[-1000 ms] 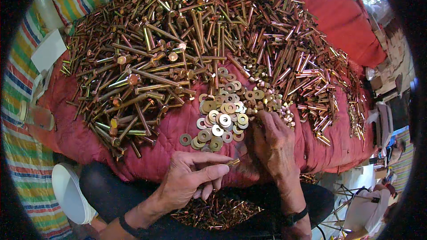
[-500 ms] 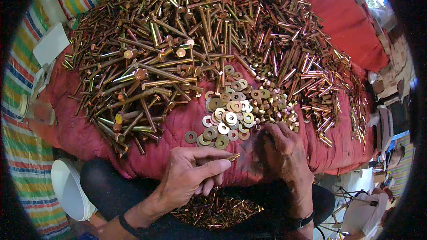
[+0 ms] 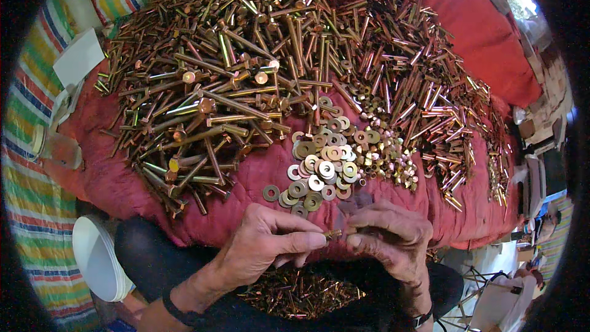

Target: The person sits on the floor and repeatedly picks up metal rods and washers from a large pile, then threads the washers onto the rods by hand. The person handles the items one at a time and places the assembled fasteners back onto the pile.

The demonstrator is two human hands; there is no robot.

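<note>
My left hand (image 3: 264, 246) pinches a brass-coloured bolt (image 3: 332, 233) whose threaded tip sticks out toward my right hand (image 3: 393, 240). The right hand's fingertips meet that tip; what they hold is too small to make out. Both hands hover over the near edge of a red cloth (image 3: 123, 178). Just beyond them lies a heap of flat washers (image 3: 319, 169), with small nuts (image 3: 387, 157) to its right. A large pile of long bolts (image 3: 215, 86) fills the left of the cloth, and shorter bolts (image 3: 418, 80) cover the right.
A pile of brass parts (image 3: 301, 292) sits in my lap below the hands. A white bucket (image 3: 98, 258) stands at lower left. Striped fabric (image 3: 37, 197) runs along the left. A white paper (image 3: 77, 55) lies at upper left, and cluttered objects (image 3: 541, 166) crowd the right edge.
My right hand came back from the washer heap toward me and met the bolt held by my left hand. The left hand lifted slightly.
</note>
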